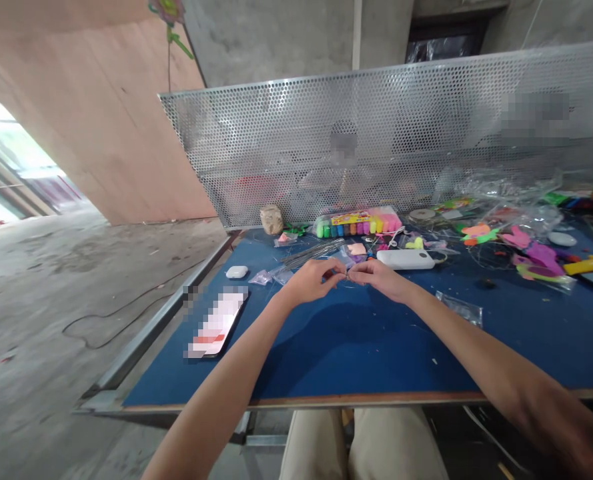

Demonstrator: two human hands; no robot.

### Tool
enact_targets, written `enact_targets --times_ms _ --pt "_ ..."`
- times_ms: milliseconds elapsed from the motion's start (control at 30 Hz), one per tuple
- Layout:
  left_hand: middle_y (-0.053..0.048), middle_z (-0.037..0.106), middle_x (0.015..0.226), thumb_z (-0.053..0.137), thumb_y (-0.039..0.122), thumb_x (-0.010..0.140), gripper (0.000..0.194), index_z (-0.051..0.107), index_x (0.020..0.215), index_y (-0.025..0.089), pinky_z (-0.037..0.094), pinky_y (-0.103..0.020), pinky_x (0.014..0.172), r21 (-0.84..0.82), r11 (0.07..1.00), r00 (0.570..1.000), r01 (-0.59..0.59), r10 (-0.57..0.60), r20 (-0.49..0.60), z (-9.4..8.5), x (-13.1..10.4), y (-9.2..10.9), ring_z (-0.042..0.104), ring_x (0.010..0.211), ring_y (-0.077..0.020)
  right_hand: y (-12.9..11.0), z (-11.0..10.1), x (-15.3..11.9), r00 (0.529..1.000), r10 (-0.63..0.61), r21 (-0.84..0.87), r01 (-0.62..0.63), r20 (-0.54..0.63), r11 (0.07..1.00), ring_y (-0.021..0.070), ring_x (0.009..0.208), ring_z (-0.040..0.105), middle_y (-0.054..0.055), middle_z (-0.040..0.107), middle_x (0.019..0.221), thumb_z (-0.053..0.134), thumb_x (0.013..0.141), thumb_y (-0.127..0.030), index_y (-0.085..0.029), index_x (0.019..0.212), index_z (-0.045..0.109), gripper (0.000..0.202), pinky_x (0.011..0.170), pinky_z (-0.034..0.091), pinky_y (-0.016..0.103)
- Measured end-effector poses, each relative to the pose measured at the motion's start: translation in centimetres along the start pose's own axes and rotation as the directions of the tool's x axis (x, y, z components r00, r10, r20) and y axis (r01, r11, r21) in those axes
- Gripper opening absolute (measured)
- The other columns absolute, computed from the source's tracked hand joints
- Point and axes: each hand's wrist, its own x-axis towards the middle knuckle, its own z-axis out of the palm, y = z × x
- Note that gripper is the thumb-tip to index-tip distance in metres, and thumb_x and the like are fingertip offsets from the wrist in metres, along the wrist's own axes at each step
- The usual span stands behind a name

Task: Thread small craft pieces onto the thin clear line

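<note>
My left hand point(312, 279) and my right hand point(379, 275) meet fingertip to fingertip over the blue table top point(356, 347). Between them they pinch a thin wire point(347, 279), too fine to see clearly. Both forearms reach in from the near edge. Just beyond the hands lie a bundle of thin metal wires point(312, 253) and a white power bank point(405, 259).
A phone point(216, 323) and a white earbud case point(237, 271) lie to the left. A box of coloured clay sticks point(357, 223), small plastic bags point(460, 308) and colourful craft pieces point(531, 253) crowd the back and right. A perforated metal screen point(376, 127) closes off the far edge.
</note>
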Motion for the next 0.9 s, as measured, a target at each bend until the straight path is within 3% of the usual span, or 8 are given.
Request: enact_targets --times_ms 400,600,900 --pt "-0.005 0.073 0.098 0.067 0.034 0.087 0.019 0.075 0.095 0.018 0.050 -0.020 0.066 -0.136 0.989 0.997 -0.057 0.062 0.036 0.0 0.2 -0.3 0.066 0.071 -0.0106 -0.7 0.3 -0.3 0.998 -0.001 -0.028 0.003 0.060 1.000 0.0158 0.071 0.050 0.002 0.063 0.074 0.071 0.076 -0.057 -0.016 0.079 0.072 0.040 0.068 0.035 0.030" --pt "-0.008 0.072 0.094 0.069 0.038 0.086 0.024 0.074 0.093 0.016 0.051 -0.021 0.061 -0.259 0.966 1.000 -0.001 0.000 -0.005 0.3 0.0 -0.2 0.066 0.064 -0.0103 -1.2 0.6 -0.5 0.999 -0.021 -0.033 0.023 0.046 0.999 0.0179 0.077 0.053 0.003 0.065 0.079 0.069 0.079 -0.055 -0.018 0.082 0.073 0.038 0.072 0.037 0.031" --pt "-0.006 0.073 0.093 0.065 0.037 0.089 0.022 0.076 0.092 0.018 0.051 -0.021 0.063 -0.164 0.983 0.996 -0.084 0.078 -0.041 0.5 -0.1 -0.5 0.064 0.064 -0.0095 -1.3 0.3 -0.5 0.997 -0.018 -0.096 0.026 0.076 0.995 0.0181 0.080 0.053 0.002 0.064 0.081 0.069 0.082 -0.052 -0.018 0.086 0.073 0.035 0.074 0.037 0.031"
